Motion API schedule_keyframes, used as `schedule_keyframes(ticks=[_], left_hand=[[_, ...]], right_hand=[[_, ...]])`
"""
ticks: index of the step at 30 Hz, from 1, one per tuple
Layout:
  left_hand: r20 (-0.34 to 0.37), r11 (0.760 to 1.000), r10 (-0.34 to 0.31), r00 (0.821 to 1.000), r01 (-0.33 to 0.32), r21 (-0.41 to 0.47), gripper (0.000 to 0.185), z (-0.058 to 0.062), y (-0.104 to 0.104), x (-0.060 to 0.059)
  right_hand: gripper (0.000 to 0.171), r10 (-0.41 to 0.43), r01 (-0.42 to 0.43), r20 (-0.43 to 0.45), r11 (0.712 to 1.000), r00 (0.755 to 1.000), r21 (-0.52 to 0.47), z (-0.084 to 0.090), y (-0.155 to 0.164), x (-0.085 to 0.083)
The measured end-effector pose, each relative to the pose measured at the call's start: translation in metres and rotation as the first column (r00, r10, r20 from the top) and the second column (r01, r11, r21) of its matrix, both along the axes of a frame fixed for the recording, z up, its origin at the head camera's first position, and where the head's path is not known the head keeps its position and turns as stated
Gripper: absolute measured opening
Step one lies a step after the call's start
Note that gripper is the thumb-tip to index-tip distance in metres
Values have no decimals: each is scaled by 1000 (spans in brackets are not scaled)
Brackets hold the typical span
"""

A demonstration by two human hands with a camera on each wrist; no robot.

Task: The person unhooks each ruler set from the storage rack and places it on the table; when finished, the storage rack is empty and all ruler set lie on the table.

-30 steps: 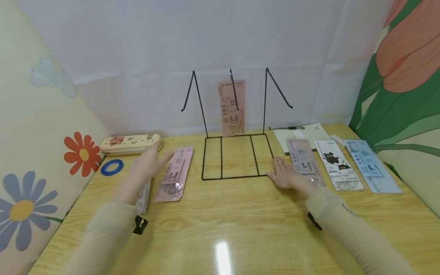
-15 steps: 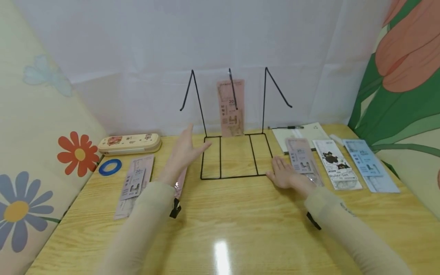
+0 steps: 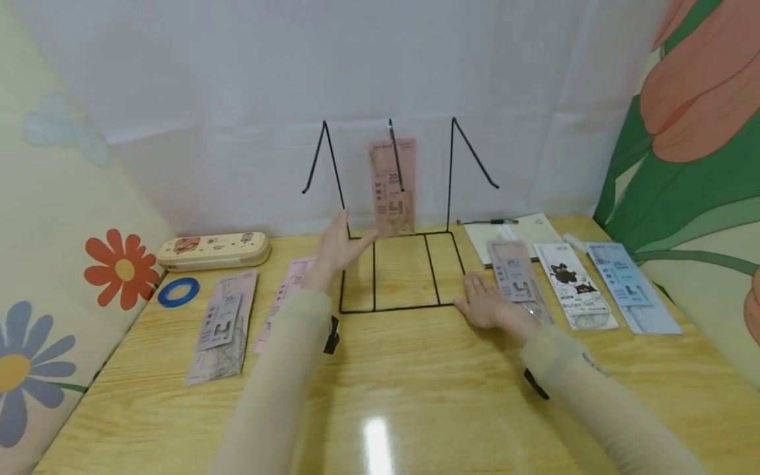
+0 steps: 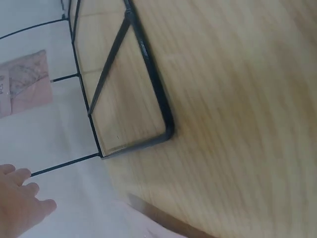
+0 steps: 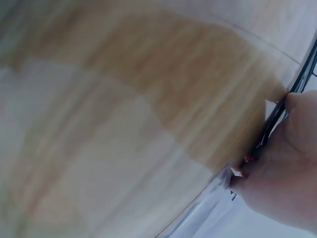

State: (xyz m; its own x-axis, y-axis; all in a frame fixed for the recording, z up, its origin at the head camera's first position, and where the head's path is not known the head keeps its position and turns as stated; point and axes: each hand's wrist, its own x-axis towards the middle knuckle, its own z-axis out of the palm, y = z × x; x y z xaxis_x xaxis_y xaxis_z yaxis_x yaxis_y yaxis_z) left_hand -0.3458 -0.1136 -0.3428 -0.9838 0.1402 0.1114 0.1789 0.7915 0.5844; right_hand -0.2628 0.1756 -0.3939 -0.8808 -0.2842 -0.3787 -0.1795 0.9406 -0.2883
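Note:
A black wire display rack [image 3: 388,309] stands on the table with three hooks. A pink packet of rulers [image 3: 384,214] hangs at its middle hook. My left hand [image 3: 337,251] is beside the rack's left upright, thumb spread toward the middle and holding nothing; the left wrist view shows its fingertips [image 4: 32,188] by the wire. My right hand [image 3: 483,303] lies low at the rack's front right corner, its fingers along the base wire in the right wrist view. Another pink packet [image 3: 285,290] lies partly hidden behind my left arm. Further left is a clear-fronted pink packet [image 3: 222,330].
Right of the rack lie a pink packet [image 3: 513,264], a white ruler-set packet with cats [image 3: 574,284] and a blue packet [image 3: 632,284]. Behind them are a notebook [image 3: 540,227] and a pen [image 3: 499,221]. A cream pencil case [image 3: 216,252] and blue tape ring [image 3: 169,301] sit at far left.
My left hand has moved right, from above the left packets to the rack's left upright, uncovering the far-left packet. The right hand keeps its place by the rack's corner.

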Motion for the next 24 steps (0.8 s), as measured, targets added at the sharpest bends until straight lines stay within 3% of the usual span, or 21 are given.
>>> schedule_keyframes(ticks=[4, 9, 11, 14, 18, 24], left_hand=[[63, 981, -26, 998, 13, 193, 91, 1, 7, -4], [148, 886, -54, 988, -21, 464, 91, 2, 22, -10], [162, 847, -59, 985, -37, 530, 90, 3, 29, -14], [182, 814, -61, 981, -57, 579, 88, 4, 37, -19], [164, 815, -54, 985, -51, 577, 78, 3, 46, -24], [79, 869, -3, 997, -37, 493, 52, -2, 53, -28]], right_hand=[[67, -5, 6, 19, 1000, 1000, -8, 3, -1, 1], [68, -10, 10, 21, 1000, 1000, -12, -1, -1, -1], [68, -8, 8, 11, 1000, 1000, -3, -4, 0, -2], [68, -8, 8, -2, 1000, 1000, 7, -11, 1, -5], [68, -11, 11, -7, 1000, 1000, -1, -18, 3, -8], [68, -18, 18, 1, 1000, 1000, 0, -19, 4, -10]])
